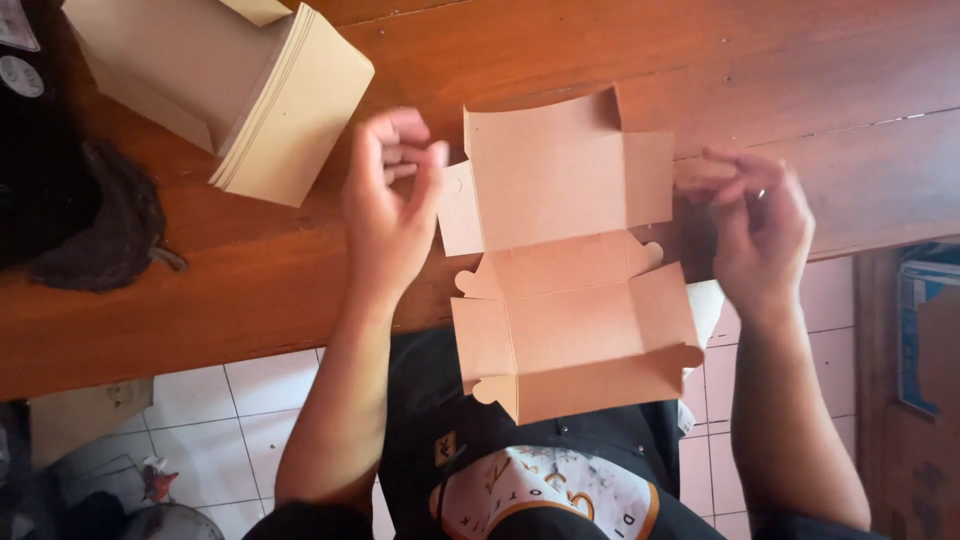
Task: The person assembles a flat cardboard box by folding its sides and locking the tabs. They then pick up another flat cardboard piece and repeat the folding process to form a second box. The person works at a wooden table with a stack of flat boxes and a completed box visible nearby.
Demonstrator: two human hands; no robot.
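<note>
A flat-cut brown cardboard box blank (565, 265), half unfolded with its side flaps and rounded tabs standing up, lies open on the reddish-brown wooden bench (200, 300) and overhangs the bench's near edge toward the person's dark printed shirt (530, 480).

The left hand (392, 205) sits at the blank's left edge, its fingers curled inward with the fingertips pinched together close to the small left side flap. It appears to touch that flap, though motion blur makes it hard to tell how firmly it grips.

The right hand (755, 220) is at the blank's right edge, fingers bent and drawn together just beside the right side flap. It is blurred, so I cannot tell whether it is clamped on the cardboard or only near it.

At the upper left of the bench, well apart from the open blank, rests a thick stack of flat brown cardboard sheets (270, 110), tilted at an angle. Left of that stack lies a dark bundle of cloth or fibre (95, 225). Beneath the bench edge a white tiled floor (250, 410) shows, and a blue-and-brown carton (925, 330) stands at the far right.
</note>
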